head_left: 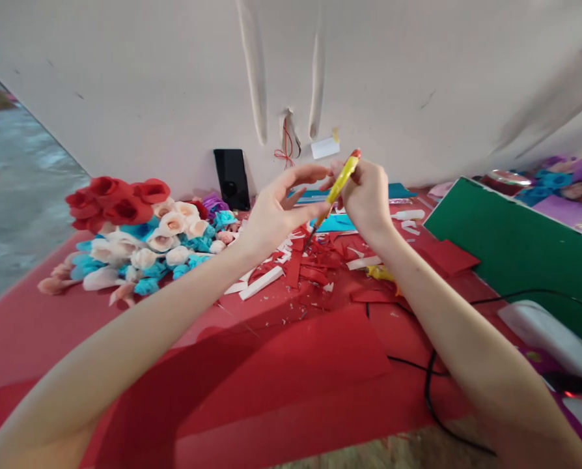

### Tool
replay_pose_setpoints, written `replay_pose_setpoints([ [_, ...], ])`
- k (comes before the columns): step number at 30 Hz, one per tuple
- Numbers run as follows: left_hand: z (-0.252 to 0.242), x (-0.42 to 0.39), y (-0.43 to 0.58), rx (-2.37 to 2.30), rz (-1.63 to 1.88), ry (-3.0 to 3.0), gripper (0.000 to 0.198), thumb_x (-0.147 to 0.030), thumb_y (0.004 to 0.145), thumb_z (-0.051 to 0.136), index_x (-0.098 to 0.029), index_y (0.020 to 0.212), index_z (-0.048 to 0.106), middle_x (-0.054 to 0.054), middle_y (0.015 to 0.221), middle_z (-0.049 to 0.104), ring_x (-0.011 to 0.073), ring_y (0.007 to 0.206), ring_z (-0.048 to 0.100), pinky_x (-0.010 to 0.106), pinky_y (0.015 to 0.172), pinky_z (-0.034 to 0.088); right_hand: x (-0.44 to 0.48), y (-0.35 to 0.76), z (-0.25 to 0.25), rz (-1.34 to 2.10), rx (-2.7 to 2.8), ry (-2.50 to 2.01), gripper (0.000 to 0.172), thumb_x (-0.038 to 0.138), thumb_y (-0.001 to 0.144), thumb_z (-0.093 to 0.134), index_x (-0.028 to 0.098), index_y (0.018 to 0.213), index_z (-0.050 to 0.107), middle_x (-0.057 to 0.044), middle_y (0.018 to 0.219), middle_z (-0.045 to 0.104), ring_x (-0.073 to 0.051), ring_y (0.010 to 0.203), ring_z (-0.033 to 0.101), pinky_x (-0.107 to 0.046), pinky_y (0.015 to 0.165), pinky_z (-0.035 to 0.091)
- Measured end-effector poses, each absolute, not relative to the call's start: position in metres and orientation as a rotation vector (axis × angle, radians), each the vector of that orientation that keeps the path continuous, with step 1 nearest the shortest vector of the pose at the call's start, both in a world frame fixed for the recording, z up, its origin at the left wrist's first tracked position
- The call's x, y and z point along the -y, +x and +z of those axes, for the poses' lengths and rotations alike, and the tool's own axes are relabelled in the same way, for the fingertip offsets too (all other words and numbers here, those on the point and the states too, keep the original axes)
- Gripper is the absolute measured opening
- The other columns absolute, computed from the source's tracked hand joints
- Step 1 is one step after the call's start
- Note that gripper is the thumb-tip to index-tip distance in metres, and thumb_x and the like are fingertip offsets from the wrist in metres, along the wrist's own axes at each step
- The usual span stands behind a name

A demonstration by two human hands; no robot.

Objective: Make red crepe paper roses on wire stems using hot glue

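Note:
My right hand (pixel 366 195) is closed round a yellow tool with a red tip (pixel 342 179), held slanted above the red table. My left hand (pixel 284 208) is beside it, thumb and fingers curved towards the tool's lower end, perhaps pinching something too small to make out. Below both hands lies a heap of red and white paper scraps (pixel 305 264). A large red paper sheet (pixel 281 365) lies flat near me, between my forearms.
A pile of red, cream and blue paper flowers (pixel 139 234) sits at the left. A black phone (pixel 232 178) leans on the wall. A green board (pixel 520 247) lies at the right, with a black cable (pixel 432 384) and a white object (pixel 549 335) near it.

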State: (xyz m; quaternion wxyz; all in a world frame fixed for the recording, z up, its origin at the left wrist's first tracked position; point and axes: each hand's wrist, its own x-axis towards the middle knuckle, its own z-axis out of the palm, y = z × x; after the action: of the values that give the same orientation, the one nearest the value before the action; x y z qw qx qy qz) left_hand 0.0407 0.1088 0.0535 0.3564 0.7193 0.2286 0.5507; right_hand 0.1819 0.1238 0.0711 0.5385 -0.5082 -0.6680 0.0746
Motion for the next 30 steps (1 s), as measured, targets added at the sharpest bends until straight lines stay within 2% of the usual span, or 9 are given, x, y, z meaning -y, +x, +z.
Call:
replay_pose_setpoints([
  [3,0.042,-0.113,0.034,-0.617,1.241,2.035,0.068,-0.019,0.063,0.070,-0.026,0.122,0.039,0.006,0.127,0.047,0.0228,0.121,0.042,0.037,0.102,0.034,-0.125,0.180,0.070,0.159,1.619,-1.178,0.033,0.036,0.083,0.046,0.018,0.055,0.044,0.000,0.053,0.050,-0.012,0.052,0.049,-0.028,0.053,0.040],
  [7,0.020,-0.117,0.041,-0.936,1.360,2.071,0.068,-0.021,0.065,0.068,-0.022,0.123,0.032,0.011,0.133,0.037,0.0223,0.114,0.046,0.034,0.092,0.041,-0.125,0.174,0.070,0.107,1.604,-1.190,0.034,0.036,0.082,0.046,0.019,0.053,0.041,0.000,0.051,0.048,-0.012,0.051,0.047,-0.028,0.053,0.037],
  [10,0.008,-0.116,0.049,-1.203,1.430,2.073,0.054,-0.027,0.064,0.068,-0.016,0.107,0.039,0.012,0.112,0.048,0.0193,0.093,0.053,0.031,0.075,0.044,-0.126,0.169,0.073,0.071,1.583,-1.203,0.031,0.033,0.083,0.044,0.020,0.055,0.041,0.001,0.051,0.048,-0.013,0.051,0.047,-0.029,0.056,0.036],
  [12,0.004,-0.115,0.052,-1.258,1.414,2.085,0.035,-0.032,0.067,0.065,-0.016,0.090,0.045,0.005,0.086,0.054,0.0156,0.072,0.052,0.028,0.062,0.040,-0.125,0.165,0.076,0.026,1.580,-1.210,0.029,0.030,0.084,0.043,0.020,0.057,0.040,0.001,0.052,0.049,-0.013,0.051,0.047,-0.028,0.056,0.036],
  [14,0.004,-0.115,0.052,-1.261,1.357,2.129,0.021,-0.035,0.072,0.058,-0.018,0.072,0.046,-0.001,0.064,0.050,0.0124,0.056,0.045,0.027,0.056,0.034,-0.124,0.162,0.077,-0.026,1.595,-1.208,0.025,0.026,0.083,0.042,0.021,0.059,0.040,0.001,0.053,0.050,-0.014,0.052,0.048,-0.028,0.055,0.035],
  [16,0.005,-0.115,0.050,-1.224,1.294,2.177,0.027,-0.035,0.079,0.049,-0.018,0.059,0.043,-0.002,0.053,0.043,0.0115,0.051,0.040,0.027,0.054,0.029,-0.124,0.160,0.077,-0.057,1.620,-1.194,0.022,0.023,0.082,0.042,0.022,0.060,0.040,0.001,0.052,0.050,-0.014,0.053,0.048,-0.028,0.055,0.035],
  [20,0.010,-0.107,0.043,-1.111,1.196,2.195,0.034,-0.032,0.086,0.038,-0.018,0.055,0.040,-0.003,0.050,0.039,0.0110,0.049,0.038,0.026,0.052,0.027,-0.126,0.163,0.075,-0.050,1.640,-1.157,0.021,0.029,0.085,0.041,0.022,0.065,0.041,0.001,0.058,0.054,-0.014,0.056,0.050,-0.027,0.056,0.038],
  [25,0.009,-0.100,0.032,-1.033,1.152,2.067,0.038,-0.035,0.089,0.029,-0.018,0.057,0.039,-0.002,0.056,0.044,0.0102,0.053,0.044,0.023,0.054,0.034,-0.136,0.175,0.076,0.184,1.571,-1.004,0.030,0.048,0.085,0.039,0.022,0.070,0.041,0.000,0.068,0.058,-0.012,0.053,0.051,-0.028,0.057,0.043],
  [30,0.002,-0.117,0.015,-1.130,1.189,1.936,0.044,-0.037,0.089,0.028,-0.019,0.050,0.037,-0.002,0.050,0.042,0.0109,0.048,0.042,0.024,0.051,0.033,-0.138,0.186,0.080,0.325,1.542,-0.918,0.028,0.048,0.082,0.044,0.023,0.070,0.043,-0.002,0.070,0.059,-0.015,0.055,0.055,-0.030,0.054,0.044],
])
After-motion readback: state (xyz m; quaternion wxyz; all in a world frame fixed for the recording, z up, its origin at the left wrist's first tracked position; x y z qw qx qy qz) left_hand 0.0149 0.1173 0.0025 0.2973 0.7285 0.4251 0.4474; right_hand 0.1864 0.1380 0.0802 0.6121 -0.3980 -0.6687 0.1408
